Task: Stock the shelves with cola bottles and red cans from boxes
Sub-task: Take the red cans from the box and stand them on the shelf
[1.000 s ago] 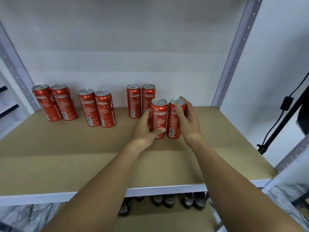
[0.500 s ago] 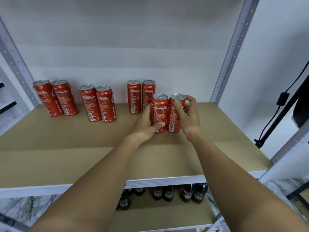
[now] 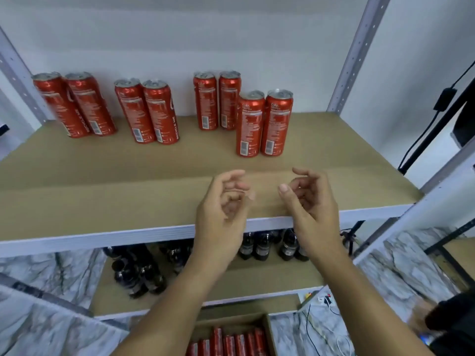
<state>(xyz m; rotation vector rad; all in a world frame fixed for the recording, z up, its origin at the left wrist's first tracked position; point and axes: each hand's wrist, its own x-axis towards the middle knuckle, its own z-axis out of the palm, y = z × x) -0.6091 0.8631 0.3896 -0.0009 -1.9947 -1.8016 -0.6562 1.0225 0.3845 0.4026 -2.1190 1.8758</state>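
head | red cans (image 3: 264,123) upright, paired, touching | shelf (image 3: 102,181)

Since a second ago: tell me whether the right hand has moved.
Yes. The right hand has let go of the front pair of cans and drawn back toward the shelf's front edge, empty.
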